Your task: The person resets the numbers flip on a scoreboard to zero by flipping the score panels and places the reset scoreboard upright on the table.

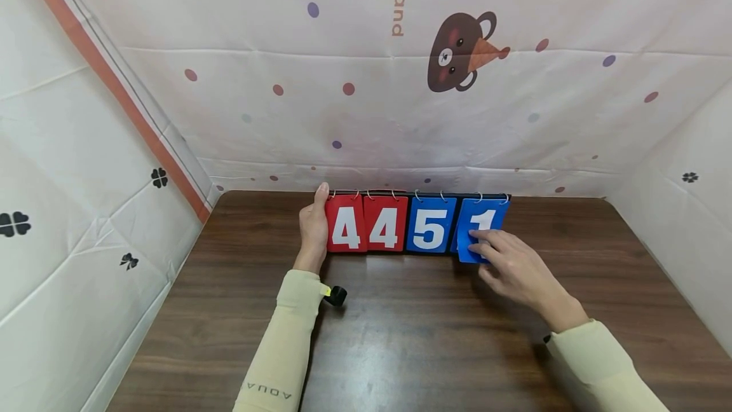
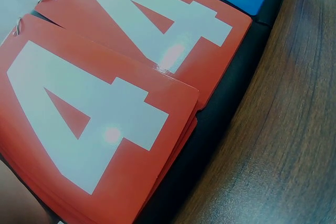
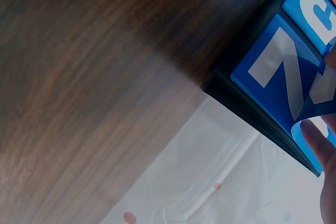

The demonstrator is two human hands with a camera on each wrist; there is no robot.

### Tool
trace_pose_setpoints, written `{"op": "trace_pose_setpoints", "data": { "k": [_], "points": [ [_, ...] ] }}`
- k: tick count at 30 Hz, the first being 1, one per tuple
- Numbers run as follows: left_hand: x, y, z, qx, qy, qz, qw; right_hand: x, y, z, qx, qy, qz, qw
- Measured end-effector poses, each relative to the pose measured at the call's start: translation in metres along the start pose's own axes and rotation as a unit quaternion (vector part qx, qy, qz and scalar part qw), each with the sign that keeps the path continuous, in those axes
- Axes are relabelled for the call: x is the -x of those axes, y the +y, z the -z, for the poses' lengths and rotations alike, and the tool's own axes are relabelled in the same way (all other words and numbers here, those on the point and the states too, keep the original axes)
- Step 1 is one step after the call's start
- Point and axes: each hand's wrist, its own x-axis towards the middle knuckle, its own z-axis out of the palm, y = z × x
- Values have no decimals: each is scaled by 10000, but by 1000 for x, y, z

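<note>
A flip scoreboard point(image 2: 209, 129) with a black base leans at the table's back. It shows two red number cards reading 4 point(image 1: 347, 224) and 4 point(image 1: 386, 224), then a blue 5 card point(image 1: 431, 224). At the right end hangs a blue 1 card point(image 1: 470, 210), its lower part pulled forward. Behind it, another blue card point(image 3: 257, 51) bears a partly covered white digit. My left hand point(image 1: 312, 231) grips the board's left end, thumb up at the top edge. My right hand point(image 1: 520, 272) pinches the lifted 1 card, which curls around the fingers point(image 3: 315, 137).
Metal rings point(image 1: 478, 197) hold the cards along the top edge. The brown wooden table point(image 1: 389, 336) stretches toward me. Right behind the board rises a white printed cloth point(image 1: 366, 113), with cloth sides left and right.
</note>
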Motion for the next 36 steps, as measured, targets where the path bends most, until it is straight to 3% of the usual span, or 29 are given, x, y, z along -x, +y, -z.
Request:
{"op": "trace_pose_setpoints", "data": {
  "k": [23, 36],
  "points": [
    [0, -2, 0, 0, 63, 18, 10000, -1, -1, -3, 121, -244, -122, 9996],
    [-1, -3, 0, -9, -4, 40, 10000, -2, 1, -7, 207, -206, 19, 9996]
  ]
}}
